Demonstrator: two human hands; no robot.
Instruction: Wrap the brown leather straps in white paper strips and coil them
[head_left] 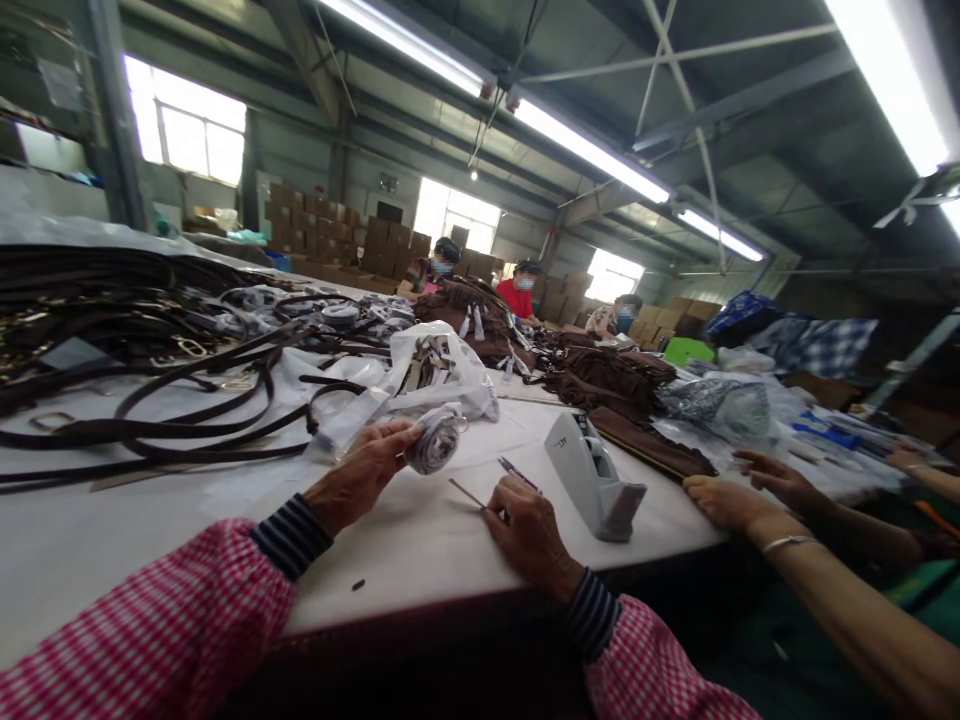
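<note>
My left hand (367, 470) pinches a coiled strap in clear plastic wrapping (435, 441) by its left edge, raised over the white table. My right hand (529, 530) is closed, with a thin brownish strip (466, 493) sticking out to the left from its fingertips. A slim, pointed dark tool (517, 472) shows just above its knuckles; its kind I cannot make out. Right of that hand stands a grey tape dispenser (596, 480). Behind the coil, an open white plastic bag (442, 370) holds light-coloured strips.
Dark brown straps with gold buckles (187, 430) sprawl on the left of the white table (420, 560). Brown fabric pieces (607, 380) are piled ahead. A co-worker's hands (735, 500) touch brown fabric at the right. Several people sit across the table, with stacked cartons (315, 225) behind.
</note>
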